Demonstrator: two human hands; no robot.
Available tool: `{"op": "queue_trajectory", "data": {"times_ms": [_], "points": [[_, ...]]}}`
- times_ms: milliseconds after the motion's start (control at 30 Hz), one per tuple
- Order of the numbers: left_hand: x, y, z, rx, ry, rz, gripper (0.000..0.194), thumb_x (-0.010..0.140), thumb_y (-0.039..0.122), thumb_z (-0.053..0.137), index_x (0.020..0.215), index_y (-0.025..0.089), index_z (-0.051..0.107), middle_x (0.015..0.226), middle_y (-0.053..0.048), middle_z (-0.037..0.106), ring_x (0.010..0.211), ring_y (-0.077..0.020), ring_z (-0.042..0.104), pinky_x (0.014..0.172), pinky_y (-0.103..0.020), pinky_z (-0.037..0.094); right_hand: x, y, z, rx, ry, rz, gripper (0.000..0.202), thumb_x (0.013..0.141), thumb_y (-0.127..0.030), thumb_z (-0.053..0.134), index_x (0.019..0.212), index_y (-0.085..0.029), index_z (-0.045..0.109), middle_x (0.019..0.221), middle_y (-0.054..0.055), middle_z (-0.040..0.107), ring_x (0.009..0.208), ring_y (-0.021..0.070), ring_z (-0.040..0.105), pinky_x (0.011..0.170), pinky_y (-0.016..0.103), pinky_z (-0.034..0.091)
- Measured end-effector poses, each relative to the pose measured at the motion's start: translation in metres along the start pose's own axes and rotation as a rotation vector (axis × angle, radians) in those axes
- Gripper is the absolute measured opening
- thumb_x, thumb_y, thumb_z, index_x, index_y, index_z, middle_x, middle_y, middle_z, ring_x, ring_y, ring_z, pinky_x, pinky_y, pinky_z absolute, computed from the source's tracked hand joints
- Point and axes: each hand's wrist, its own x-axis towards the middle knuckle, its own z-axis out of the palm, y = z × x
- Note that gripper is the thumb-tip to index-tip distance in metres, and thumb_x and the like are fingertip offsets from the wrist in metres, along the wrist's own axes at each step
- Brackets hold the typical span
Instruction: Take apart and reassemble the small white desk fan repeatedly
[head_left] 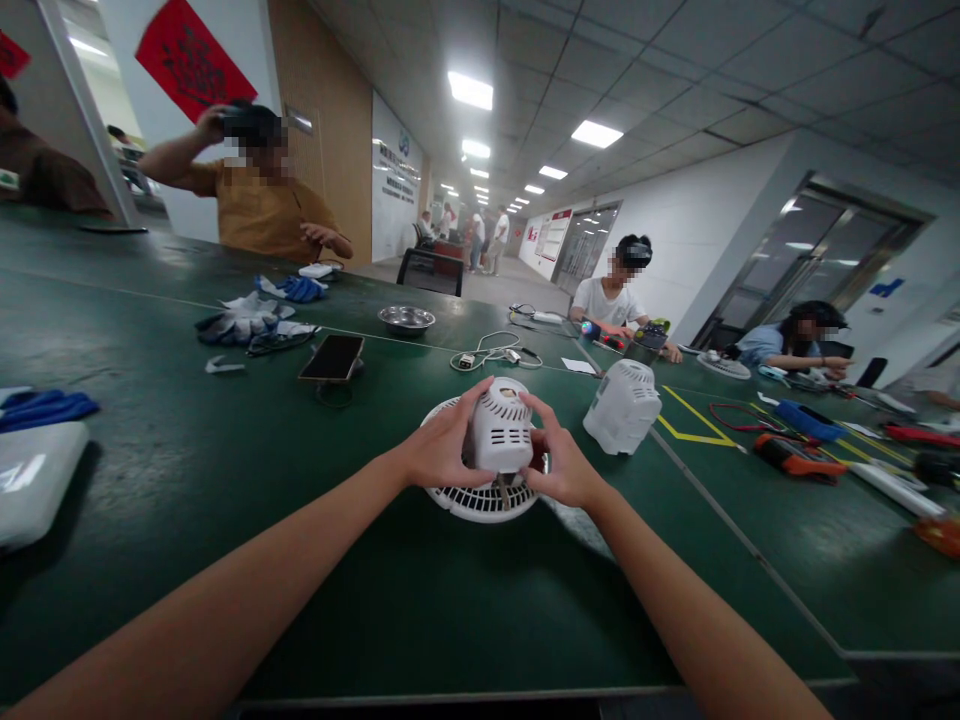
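Observation:
Between my two hands is a white vented fan motor housing (504,428), held upright over a round white fan grille (487,507). My left hand (444,440) wraps its left side, thumb low and fingers toward the top. On the other side my right hand (561,452) grips it with fingers at the upper edge and thumb near the bottom. A small stem juts from the housing's lower front. The grille lies on the green table, and its middle is hidden by the housing and hands. To the right stands another white vented housing (624,408), apart from my hand.
Beyond the grille lie a coiled white cable (495,350) and a steel bowl (406,320). A phone (333,358) and work gloves (244,322) are to the left. An orange multimeter (798,458) and blue tray (810,421) lie right. Several people sit around the table.

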Motion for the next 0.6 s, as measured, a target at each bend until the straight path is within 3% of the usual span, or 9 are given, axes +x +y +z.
{"op": "queue_trajectory", "data": {"times_ms": [367, 600], "points": [[0.004, 0.013, -0.003, -0.007, 0.029, -0.007, 0.1, 0.066, 0.042, 0.075, 0.147, 0.025, 0.019, 0.131, -0.015, 0.05, 0.104, -0.032, 0.059, 0.088, -0.047, 0.048, 0.003, -0.008, 0.003, -0.068, 0.035, 0.045, 0.095, 0.067, -0.013, 0.068, 0.149, -0.033, 0.024, 0.087, 0.0, 0.069, 0.06, 0.0153, 0.06, 0.057, 0.029, 0.051], [0.006, -0.003, -0.002, 0.014, -0.017, -0.028, 0.111, 0.063, 0.056, 0.077, 0.151, 0.026, 0.016, 0.143, -0.017, 0.044, 0.118, -0.038, 0.053, 0.097, -0.051, 0.043, 0.002, -0.005, -0.001, -0.062, 0.0, 0.051, 0.094, 0.07, -0.016, 0.069, 0.149, -0.033, 0.02, 0.095, 0.002, 0.069, 0.067, 0.0173, 0.063, 0.063, 0.033, 0.054]]}}
